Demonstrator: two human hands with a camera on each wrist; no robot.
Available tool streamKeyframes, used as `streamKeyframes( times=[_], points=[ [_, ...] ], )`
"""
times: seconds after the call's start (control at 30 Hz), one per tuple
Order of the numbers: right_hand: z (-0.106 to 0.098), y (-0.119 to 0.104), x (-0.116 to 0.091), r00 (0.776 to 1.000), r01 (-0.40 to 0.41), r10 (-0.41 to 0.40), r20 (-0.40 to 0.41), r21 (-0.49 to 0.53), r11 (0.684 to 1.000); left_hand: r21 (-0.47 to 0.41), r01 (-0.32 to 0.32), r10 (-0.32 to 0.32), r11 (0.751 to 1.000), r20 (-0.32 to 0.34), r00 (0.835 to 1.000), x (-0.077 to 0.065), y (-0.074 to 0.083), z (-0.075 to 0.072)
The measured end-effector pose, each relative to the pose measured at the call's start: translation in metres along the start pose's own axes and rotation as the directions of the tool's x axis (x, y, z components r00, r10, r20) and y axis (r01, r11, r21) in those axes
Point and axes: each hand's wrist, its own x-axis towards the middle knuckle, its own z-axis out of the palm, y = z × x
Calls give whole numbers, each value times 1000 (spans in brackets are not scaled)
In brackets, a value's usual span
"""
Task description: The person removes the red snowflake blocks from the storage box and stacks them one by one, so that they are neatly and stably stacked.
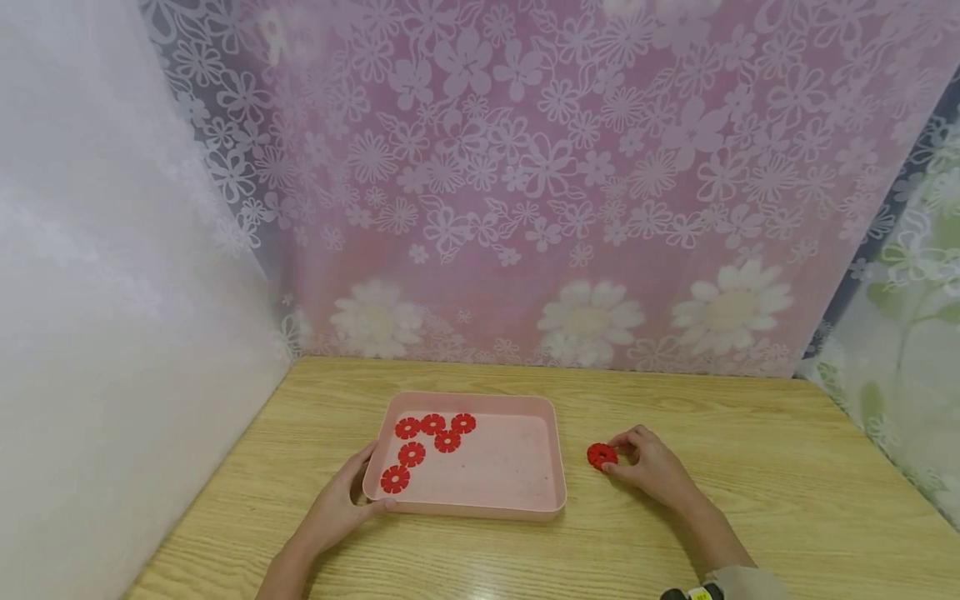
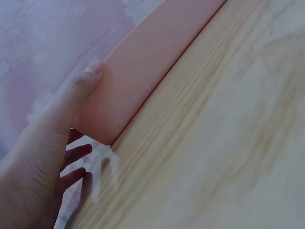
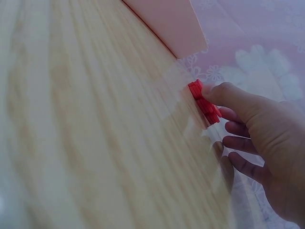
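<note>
A pink rectangular tray (image 1: 495, 467) lies on the table, with several red notched plastic snowflake discs (image 1: 412, 454) flat along its left part and back left. My left hand (image 1: 341, 508) holds the tray at its front left corner. In the left wrist view, that thumb (image 2: 88, 81) presses on the front wall while the other fingers spread beyond the corner. To the right of the tray, my right hand (image 1: 652, 467) pinches a small stack of the same red discs (image 1: 602, 456) between thumb and fingers. Seen edge-on in the right wrist view, the stack (image 3: 205, 105) is several layers thick, close over the tabletop.
The wood-grain table (image 1: 675, 400) extends around the tray on all sides. A pink floral curtain (image 1: 480, 208) hangs behind its back edge. Pale sheeting (image 1: 112, 292) hangs at the left, and a green-and-white floral one (image 1: 915, 317) at the right.
</note>
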Motion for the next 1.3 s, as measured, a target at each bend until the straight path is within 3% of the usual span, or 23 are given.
streamKeyframes(
  times=[0.53, 0.93, 1.3],
  points=[
    [0, -1, 1, 1000, 3, -3, 0, -11, 1000, 8, 8, -8, 1000, 0, 1000, 1, -1, 0],
    [-8, -9, -1, 998, -49, 55, -33, 161, 986, 18, 9, -9, 1000, -9, 1000, -1, 2, 0],
    [-20, -33, 13, 997, 24, -13, -72, 160, 987, -7, 13, -13, 1000, 0, 1000, 0, 1, 0]
  ],
)
